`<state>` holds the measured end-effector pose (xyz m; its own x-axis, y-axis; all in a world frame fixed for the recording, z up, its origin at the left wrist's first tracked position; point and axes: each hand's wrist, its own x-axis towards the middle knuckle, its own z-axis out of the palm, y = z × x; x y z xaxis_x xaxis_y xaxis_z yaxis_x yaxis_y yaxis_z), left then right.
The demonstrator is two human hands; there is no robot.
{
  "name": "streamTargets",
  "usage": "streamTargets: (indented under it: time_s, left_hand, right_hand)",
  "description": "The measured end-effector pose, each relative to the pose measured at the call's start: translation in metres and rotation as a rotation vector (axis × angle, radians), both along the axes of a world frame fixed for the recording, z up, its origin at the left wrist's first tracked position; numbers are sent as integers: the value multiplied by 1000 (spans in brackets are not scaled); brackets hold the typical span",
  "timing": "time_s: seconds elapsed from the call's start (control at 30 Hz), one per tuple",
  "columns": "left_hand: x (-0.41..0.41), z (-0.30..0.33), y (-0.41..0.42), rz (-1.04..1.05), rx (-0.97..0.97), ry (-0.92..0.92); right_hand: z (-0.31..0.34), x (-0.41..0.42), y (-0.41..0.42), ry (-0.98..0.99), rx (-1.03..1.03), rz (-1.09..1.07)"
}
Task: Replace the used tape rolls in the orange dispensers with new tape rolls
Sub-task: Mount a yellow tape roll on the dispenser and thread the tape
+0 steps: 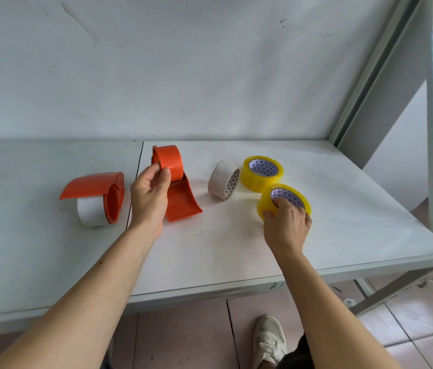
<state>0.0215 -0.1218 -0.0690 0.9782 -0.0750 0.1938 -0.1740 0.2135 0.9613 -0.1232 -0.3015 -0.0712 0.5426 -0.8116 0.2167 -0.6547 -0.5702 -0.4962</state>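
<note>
While your left hand (149,194) grips the empty orange dispenser (174,182) at frame centre, your right hand (287,222) pinches a yellow tape roll (283,199). Fingers hooked inside its core.

The right hand (287,225) hides the near yellow roll's (268,198) front edge (fingertips inside the core)

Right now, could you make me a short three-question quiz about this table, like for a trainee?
1. True or false: the right hand grips a yellow tape roll.
2. How many yellow rolls are on the table?
3. What does the left hand hold: A) the white roll, B) an orange dispenser, C) nothing?

Key: 1 true; 2 two, the other yellow roll lies just behind; 3 B. The second dispenser, with a white roll inside, lies untouched.
</note>
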Motion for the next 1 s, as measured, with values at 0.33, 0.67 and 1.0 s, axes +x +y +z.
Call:
streamTargets:
  time_s: [0.33,0.67,1.0]
  left_hand:
    - [-8,4,5,15,-36,3]
    - [-7,0,15,-54,-22,-25]
    - [-4,-2,13,-118,-54,-41]
  right_hand:
    - [44,-10,39,-762,753,64]
    - [47,26,69,-986,1234,229]
    - [43,75,95,-1031,1397,259]
